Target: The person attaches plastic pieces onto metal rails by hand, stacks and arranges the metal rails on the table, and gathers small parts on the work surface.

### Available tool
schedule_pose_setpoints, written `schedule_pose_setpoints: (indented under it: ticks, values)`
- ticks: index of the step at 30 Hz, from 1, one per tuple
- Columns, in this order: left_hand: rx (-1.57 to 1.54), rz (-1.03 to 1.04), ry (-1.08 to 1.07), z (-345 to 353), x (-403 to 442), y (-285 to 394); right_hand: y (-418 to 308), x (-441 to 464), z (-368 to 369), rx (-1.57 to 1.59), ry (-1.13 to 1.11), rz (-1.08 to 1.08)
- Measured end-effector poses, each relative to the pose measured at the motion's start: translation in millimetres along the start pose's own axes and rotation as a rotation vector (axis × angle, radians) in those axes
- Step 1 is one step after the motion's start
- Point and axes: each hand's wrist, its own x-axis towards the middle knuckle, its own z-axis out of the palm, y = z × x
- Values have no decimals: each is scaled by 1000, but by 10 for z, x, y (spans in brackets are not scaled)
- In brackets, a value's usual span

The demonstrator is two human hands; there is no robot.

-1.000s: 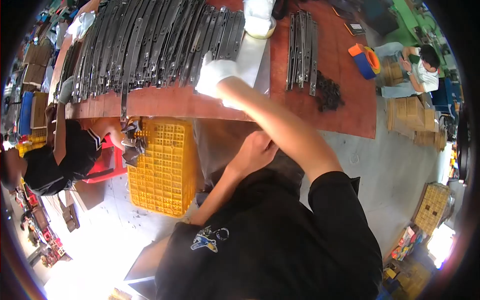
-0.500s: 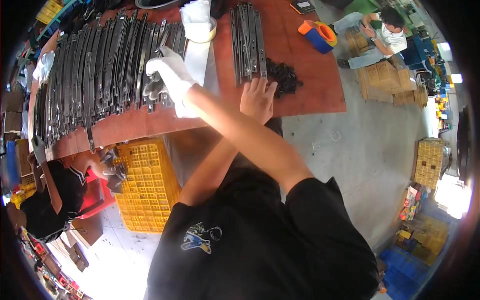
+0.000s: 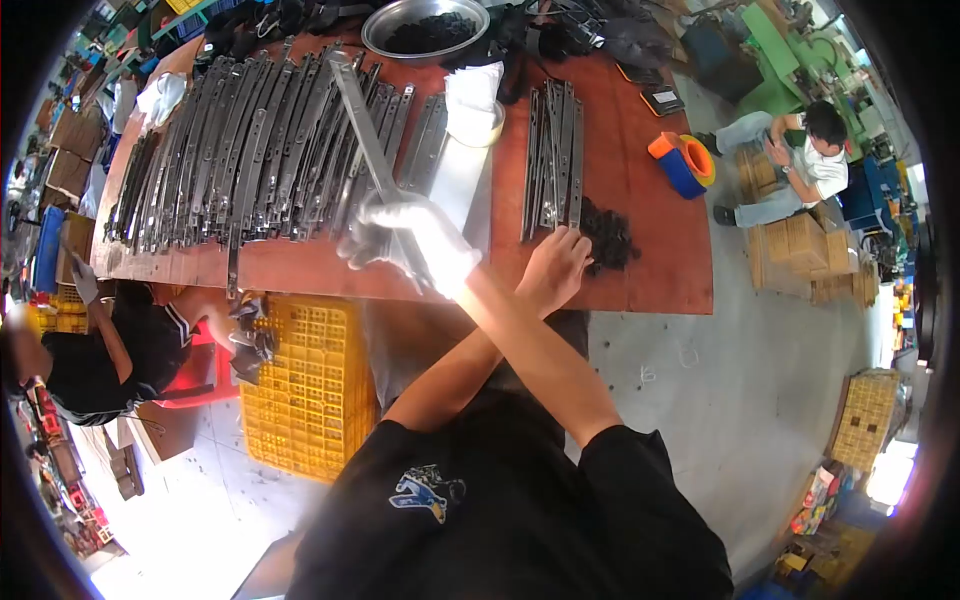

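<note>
Head view: a red surface (image 3: pixel 665 285) is seen, with dark metal parts laid all over it.
Gloved right hand (image 3: pixel 420 238): grip closed on one metal strip (image 3: pixel 366 125), held near its lower end; finger placement is too blurred to be told.
Held strip: slanted over the big row of strips (image 3: pixel 225 150), long end sticking out away from the body.
Bare left hand (image 3: pixel 552 270): fingers placed at the near end of the small bundle (image 3: pixel 545 155), right beside the black pieces (image 3: pixel 608 240); whether anything's pinched can't be told.
Crossed arms: kinda awkward, tbh; if both get moved at once, an elbow could be bumped and the strip swung off line.
Long end: could get snagged in the row, or the white bundle (image 3: pixel 474 88) could be clipped if it's swung wide.
Black pieces: loosely heaped, so could be scattered by a careless left-hand nudge.
</note>
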Motion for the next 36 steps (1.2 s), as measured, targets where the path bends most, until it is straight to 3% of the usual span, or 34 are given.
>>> schedule_pose_setpoints:
  ticks: [2,4,5,6,8,9,10,11,12,13,14,15,17,21,23,36]
  values:
    - [-126,-120,115,-92,-61,100,-170,-148,242,121,153,81]
    - [-328,-314,306,-215,-93,173,-262,-191,220,0,-121,146]
    - [-478,-524,254,-347,-172,217,-253,-276,312,-58,-22,86]
    - [-620,-726,203,-569,-219,257,-287,-384,368,-81,-71,34]
    - [-468,-745,14,-906,-475,100,-361,-581,583,-164,89,-56]
    - [-334,-767,158,-982,-626,108,-461,-683,518,-174,-22,-61]
    - [-196,-794,292,-1051,-796,110,-589,-767,514,-236,6,-45]
    - [-612,-587,282,-1172,-919,-45,-632,-843,382,-53,-101,-64]
    - [-657,-645,210,-1557,-653,308,-692,-993,355,79,-115,-140]
    - [-765,-706,205,-1704,-607,406,-839,-1065,338,-94,-76,-173]
    - [-877,-769,201,-1787,-590,477,-873,-1197,329,1,49,-213]
    - [-938,-736,255,-1824,-559,574,-864,-1242,306,21,93,-392]
    - [-1052,-672,305,-1854,-477,756,-1006,-1304,259,-55,-84,-548]
    - [-1018,-620,355,-1776,-349,1013,-1044,-1336,302,-84,-99,-722]
    - [-1004,-631,365,-1786,-319,1120,-990,-1353,307,-5,23,-799]
    - [-885,-516,580,-1652,-333,1281,-893,-1437,457,130,324,-830]
